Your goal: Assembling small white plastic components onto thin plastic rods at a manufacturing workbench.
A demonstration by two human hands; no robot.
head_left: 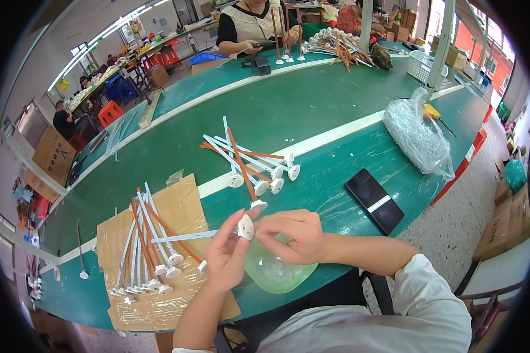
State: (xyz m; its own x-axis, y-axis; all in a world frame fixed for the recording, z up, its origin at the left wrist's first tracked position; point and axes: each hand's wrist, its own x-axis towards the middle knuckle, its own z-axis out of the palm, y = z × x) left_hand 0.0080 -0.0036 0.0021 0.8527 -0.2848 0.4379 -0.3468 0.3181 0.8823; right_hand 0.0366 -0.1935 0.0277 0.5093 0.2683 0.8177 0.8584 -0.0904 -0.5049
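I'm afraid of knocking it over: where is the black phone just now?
In the head view, the black phone lies right of centre on the green table, between the person's right hand and the clear plastic bag.

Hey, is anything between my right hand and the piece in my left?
Nothing visible. Your right hand is beside the white round base in your left hand, though whether it touches is unclear.

Pale-blue flat stick (185,237) w/ rnd wht disc (245,227) at R end, in L hand (225,262)
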